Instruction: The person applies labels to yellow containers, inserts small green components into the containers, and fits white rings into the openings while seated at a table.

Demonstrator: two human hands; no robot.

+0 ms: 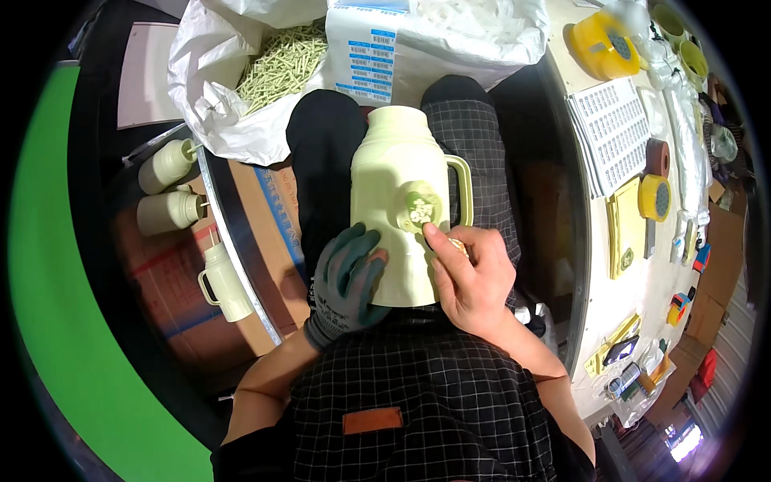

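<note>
A pale green vacuum jug (392, 265) with a side handle lies in my lap, its neck pointing away from me. On its side is an oval green emblem (420, 195) with a whitish pattern. My left hand (345, 281), in a grey knitted glove, holds the lower left side of the jug, some fingers bare at the tips. My bare right hand (478, 281) is closed at the lower right, one fingertip pressed at the emblem's lower edge. Something small and golden shows between its curled fingers, too covered to name.
Ahead, a white sack (217, 112) holds many thin pale green sticks (285, 64), beside a sheet of blue labels (365, 60). Several similar jugs (225, 281) stand at left. The right-hand worktable (574, 321) carries label sheets (612, 132) and yellow tape rolls (654, 198).
</note>
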